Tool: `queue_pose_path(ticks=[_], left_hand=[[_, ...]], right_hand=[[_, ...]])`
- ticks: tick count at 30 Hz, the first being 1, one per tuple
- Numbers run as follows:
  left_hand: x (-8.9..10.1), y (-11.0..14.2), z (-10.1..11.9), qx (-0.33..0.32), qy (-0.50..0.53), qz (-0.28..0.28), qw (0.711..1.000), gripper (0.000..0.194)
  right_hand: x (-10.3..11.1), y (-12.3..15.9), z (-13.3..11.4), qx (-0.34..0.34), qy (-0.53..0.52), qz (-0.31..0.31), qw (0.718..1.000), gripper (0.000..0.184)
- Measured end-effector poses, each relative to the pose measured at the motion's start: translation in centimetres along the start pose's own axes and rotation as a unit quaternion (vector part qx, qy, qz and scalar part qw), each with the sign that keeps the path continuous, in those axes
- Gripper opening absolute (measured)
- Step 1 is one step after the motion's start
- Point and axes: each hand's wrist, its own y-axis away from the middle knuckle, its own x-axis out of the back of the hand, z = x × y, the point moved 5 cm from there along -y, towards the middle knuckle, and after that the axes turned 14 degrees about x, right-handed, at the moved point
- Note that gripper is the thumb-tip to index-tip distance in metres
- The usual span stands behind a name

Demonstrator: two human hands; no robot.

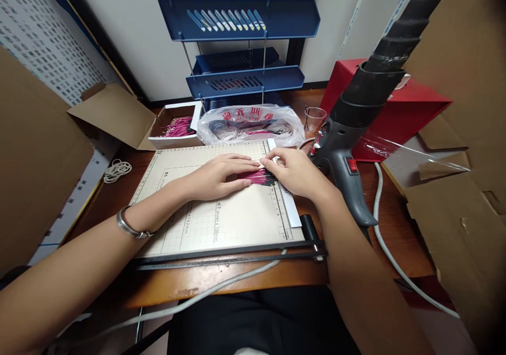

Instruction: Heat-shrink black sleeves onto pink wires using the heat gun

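Observation:
A bundle of thin pink and black wires [259,176] lies on the beige cutting board of a paper trimmer [221,218]. My left hand [219,175] rests flat on the bundle's left part with fingers stretched out, pressing it down. My right hand [294,170] is curled over the wires' right ends beside the white ruler strip [291,207], fingers bent and touching the tips. A metal bracelet [129,227] sits on my left wrist.
A grey heat gun [350,134] stands just right of my right hand, its cable [389,249] trailing off the desk. Behind are a plastic bag [249,123], a white box of pink wires [177,127], blue trays [245,78], a red box [395,107]. Rubber bands [117,169] lie left. Cardboard flanks both sides.

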Motion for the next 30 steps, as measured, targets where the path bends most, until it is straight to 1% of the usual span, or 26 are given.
queue_pose_path(ticks=[5, 10, 16, 20, 30], left_hand=[[0.0, -0.1, 0.2, -0.009, 0.002, -0.007, 1.0, 0.042], [0.1, -0.1, 0.5, -0.019, 0.009, -0.005, 1.0, 0.041], [0.1, -0.1, 0.5, 0.002, -0.001, -0.019, 1.0, 0.04], [0.1, -0.1, 0.5, -0.002, 0.002, -0.019, 1.0, 0.041], [0.1, -0.1, 0.7, -0.01, 0.001, -0.014, 1.0, 0.039]], right_hand=[[0.2, 0.2, -1.1, 0.02, 0.013, -0.008, 1.0, 0.027], [-0.1, 0.3, -1.8, 0.024, 0.01, -0.032, 0.999, 0.027], [-0.2, 0.4, -1.7, 0.022, 0.017, -0.037, 0.999, 0.028], [-0.1, 0.4, -1.7, 0.024, 0.017, -0.03, 0.999, 0.028], [-0.3, 0.4, -1.9, 0.027, 0.03, -0.04, 0.998, 0.029]])
